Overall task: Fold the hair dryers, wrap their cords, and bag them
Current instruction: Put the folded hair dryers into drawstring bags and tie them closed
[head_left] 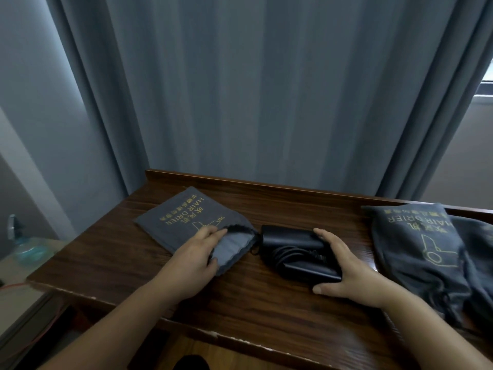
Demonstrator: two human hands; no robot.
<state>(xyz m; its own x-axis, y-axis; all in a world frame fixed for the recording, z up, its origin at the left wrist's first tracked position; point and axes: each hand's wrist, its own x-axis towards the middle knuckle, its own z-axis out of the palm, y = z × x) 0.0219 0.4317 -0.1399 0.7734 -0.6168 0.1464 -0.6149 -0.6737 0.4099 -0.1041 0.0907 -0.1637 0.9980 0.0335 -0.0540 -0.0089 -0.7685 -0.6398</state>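
A folded black hair dryer [293,239] lies on the wooden table [138,263] with its black cord [290,256] coiled against it. My right hand [344,265] grips its right end, fingers over the top and thumb under the near side. Left of it lies a flat grey drawstring bag [184,217] printed "HAIR DRIER" in gold, its mouth facing the dryer. My left hand [197,252] holds the bag's mouth open, fingers on the upper edge and thumb inside the lower lip.
Filled grey bags [416,241] with the same gold print lie piled at the table's right end. A blue-grey curtain [266,102] hangs right behind the table's raised back rail. A clear bottle [24,244] stands on a lower surface at the left.
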